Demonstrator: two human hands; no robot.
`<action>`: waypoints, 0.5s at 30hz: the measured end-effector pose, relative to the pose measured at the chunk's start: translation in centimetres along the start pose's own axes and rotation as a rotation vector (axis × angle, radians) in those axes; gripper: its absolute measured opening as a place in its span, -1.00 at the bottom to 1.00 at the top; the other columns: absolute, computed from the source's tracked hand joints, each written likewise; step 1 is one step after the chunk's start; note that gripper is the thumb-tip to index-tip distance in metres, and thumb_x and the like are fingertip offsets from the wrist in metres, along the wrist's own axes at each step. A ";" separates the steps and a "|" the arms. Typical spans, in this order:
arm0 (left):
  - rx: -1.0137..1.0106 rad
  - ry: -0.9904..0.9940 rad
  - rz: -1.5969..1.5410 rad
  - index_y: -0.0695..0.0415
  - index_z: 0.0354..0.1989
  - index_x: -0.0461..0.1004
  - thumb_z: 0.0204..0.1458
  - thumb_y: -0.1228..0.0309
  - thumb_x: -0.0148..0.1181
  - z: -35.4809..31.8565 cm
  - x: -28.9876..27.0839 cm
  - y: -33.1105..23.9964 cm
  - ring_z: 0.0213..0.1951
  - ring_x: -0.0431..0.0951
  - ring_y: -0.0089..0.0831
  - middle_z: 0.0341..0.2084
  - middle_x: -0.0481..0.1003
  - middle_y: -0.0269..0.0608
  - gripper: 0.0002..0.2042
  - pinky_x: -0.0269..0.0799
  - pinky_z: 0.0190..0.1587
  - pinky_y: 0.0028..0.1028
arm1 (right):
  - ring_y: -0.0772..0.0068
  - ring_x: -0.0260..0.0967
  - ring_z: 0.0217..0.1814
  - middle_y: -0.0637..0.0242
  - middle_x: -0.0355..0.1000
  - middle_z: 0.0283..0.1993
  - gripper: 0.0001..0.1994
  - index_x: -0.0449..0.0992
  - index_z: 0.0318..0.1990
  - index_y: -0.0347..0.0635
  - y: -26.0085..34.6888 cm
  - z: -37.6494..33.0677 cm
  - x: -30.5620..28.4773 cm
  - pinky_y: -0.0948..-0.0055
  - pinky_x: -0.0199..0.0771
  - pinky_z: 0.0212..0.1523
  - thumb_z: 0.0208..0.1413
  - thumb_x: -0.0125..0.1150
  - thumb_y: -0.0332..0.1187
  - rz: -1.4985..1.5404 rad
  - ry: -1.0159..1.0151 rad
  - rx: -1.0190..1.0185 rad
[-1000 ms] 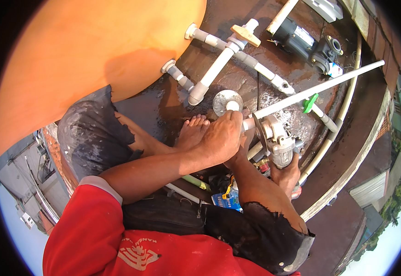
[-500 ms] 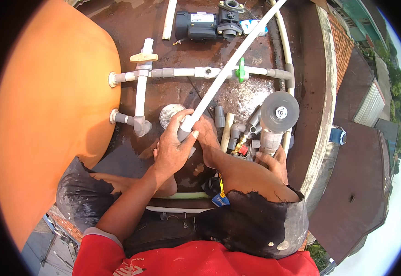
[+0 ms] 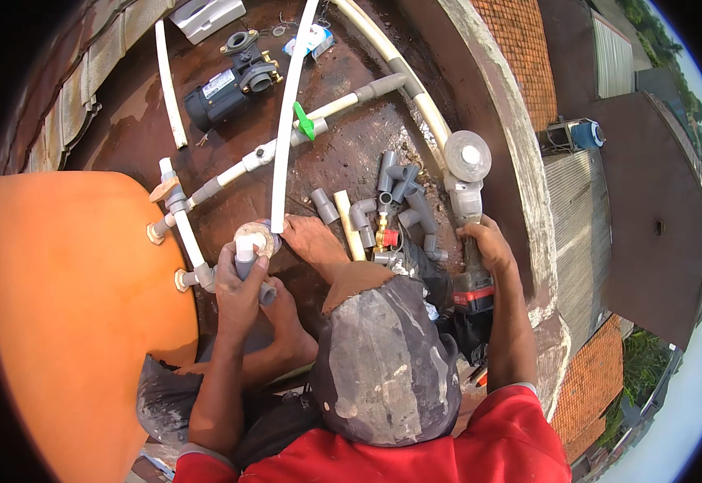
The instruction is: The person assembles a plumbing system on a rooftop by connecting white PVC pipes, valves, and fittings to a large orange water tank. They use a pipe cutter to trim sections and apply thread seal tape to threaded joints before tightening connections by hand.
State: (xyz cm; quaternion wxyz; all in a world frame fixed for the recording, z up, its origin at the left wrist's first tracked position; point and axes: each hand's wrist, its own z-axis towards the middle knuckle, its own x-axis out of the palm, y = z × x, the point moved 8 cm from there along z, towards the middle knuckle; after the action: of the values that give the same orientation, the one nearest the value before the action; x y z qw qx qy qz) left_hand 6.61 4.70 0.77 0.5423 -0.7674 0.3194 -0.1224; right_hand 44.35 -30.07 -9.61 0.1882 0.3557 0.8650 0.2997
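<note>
The left hand was clamped on a short grey pipe piece just right of the orange tank, beside the near end of a long white pipe running far across the roof. The right hand was closed around the handle of an angle grinder, its disc on the far side, with loose grey fittings lying between the hands.

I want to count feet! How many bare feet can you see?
2. One bare foot rests by the long white pipe; the other foot lies under the left hand. None seem hidden.
</note>
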 end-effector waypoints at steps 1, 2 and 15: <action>0.026 0.001 0.037 0.22 0.15 0.43 0.41 0.49 0.29 0.0 0.0 -0.9 -0.27 0.55 -0.64 -0.16 0.54 -0.28 -0.76 0.53 -0.21 -0.54 | 0.29 0.56 -0.35 0.13 0.59 -0.22 -0.61 0.55 0.13 -0.35 0.2 1.1 -0.4 0.21 0.63 -0.31 0.18 0.37 -0.37 -0.103 -0.015 -0.051; -0.005 0.041 -0.043 0.22 0.16 0.42 0.40 0.50 0.28 0.1 0.1 -0.5 -0.26 0.56 -0.63 -0.16 0.54 -0.27 -0.75 0.54 -0.19 -0.52 | 0.31 0.57 -0.35 0.13 0.61 -0.21 -0.58 0.57 0.15 -0.35 0.3 2.1 -0.6 0.24 0.61 -0.29 0.17 0.40 -0.35 -0.207 -0.030 -0.102; -0.223 0.089 -0.166 0.20 0.33 0.42 0.39 0.42 0.39 -0.4 -1.8 2.1 -0.23 0.67 -0.56 -0.15 0.66 -0.23 -0.58 0.62 -0.19 -0.53 | 0.35 0.67 -0.30 0.12 0.68 -0.20 -0.48 0.57 0.16 -0.50 -1.1 7.8 0.7 0.23 0.68 -0.30 0.29 0.50 -0.18 -0.513 -0.024 -0.059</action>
State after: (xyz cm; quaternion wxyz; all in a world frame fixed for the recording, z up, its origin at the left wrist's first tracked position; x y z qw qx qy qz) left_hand 4.23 5.05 -0.71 0.4270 -0.8405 0.2901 -0.1647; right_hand 47.53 -27.16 -16.28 0.2785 0.1226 0.9156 0.2628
